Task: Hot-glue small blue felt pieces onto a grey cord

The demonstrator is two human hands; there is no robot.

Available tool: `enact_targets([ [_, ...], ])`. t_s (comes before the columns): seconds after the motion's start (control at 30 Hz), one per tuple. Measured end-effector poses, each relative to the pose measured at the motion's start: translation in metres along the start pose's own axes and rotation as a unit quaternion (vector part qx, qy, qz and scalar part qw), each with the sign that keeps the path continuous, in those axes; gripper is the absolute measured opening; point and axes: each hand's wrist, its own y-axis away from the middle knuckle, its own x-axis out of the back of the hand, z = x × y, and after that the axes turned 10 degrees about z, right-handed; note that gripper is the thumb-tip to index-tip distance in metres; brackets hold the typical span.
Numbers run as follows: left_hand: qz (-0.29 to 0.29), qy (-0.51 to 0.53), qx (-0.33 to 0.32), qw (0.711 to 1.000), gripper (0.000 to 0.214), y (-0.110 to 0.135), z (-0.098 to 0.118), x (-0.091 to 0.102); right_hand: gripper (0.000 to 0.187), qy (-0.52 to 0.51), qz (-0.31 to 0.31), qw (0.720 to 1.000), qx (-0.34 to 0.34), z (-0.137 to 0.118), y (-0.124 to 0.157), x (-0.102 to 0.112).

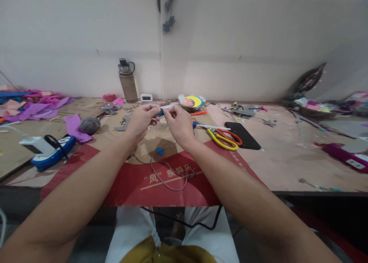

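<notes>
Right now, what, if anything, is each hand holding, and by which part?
The left hand holds a small blue piece; the exact gripped part is covered. What the right hand pinches, if anything, cannot be told.

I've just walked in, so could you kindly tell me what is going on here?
A person's left hand pinches a small blue piece; the right hand is close beside it, its grip hard to make out. Below, looped cord lies on red paper, near a blue scrap. Scissors and a phone lie to the right.
</notes>
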Motion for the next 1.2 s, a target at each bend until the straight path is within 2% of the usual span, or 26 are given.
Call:
enact_targets([
  [0.07,-0.013,0.016,0.009,1.000,0.011,-0.001,0.000,0.001,0.017,-0.027,0.000,0.999,-0.019,0.001,-0.002,0.000],
  [0.23,-0.050,0.034,0.044,0.997,0.011,-0.004,-0.001,0.003,0.016,-0.111,-0.044,0.992,-0.043,0.006,-0.008,0.000],
  [0.37,-0.068,0.018,0.051,0.996,0.014,-0.006,-0.001,0.004,0.017,-0.101,-0.038,0.992,-0.065,0.009,-0.012,0.003],
  [0.47,-0.069,-0.014,0.033,0.997,0.017,-0.006,0.001,0.005,0.015,-0.091,-0.038,0.993,-0.061,0.008,-0.012,0.005],
  [0.57,-0.063,-0.095,-0.033,0.993,0.019,-0.004,0.003,0.006,0.016,-0.062,-0.035,0.997,-0.032,0.008,-0.011,0.007],
  [0.63,-0.055,-0.175,-0.104,0.977,0.019,-0.002,0.005,0.006,0.017,-0.031,-0.032,0.999,-0.006,0.009,-0.010,0.007],
  [0.77,-0.038,-0.329,-0.253,0.909,0.012,0.000,0.008,0.007,0.015,0.024,-0.028,0.999,0.034,0.008,-0.006,0.007],
  [0.87,-0.035,-0.372,-0.300,0.878,0.011,0.001,0.009,0.008,0.014,0.037,-0.039,0.998,0.045,0.007,-0.004,0.008],
  [0.93,-0.028,-0.364,-0.295,0.883,0.010,0.000,0.008,0.009,0.014,0.032,-0.050,0.997,0.044,0.006,-0.003,0.009],
  [1.1,0.009,-0.267,-0.188,0.945,0.008,-0.001,0.008,0.009,0.015,-0.012,-0.039,0.999,0.017,0.005,0.000,0.008],
  [1.2,0.019,-0.226,-0.155,0.962,0.009,-0.002,0.008,0.010,0.016,-0.057,-0.034,0.998,-0.003,0.006,0.002,0.005],
])
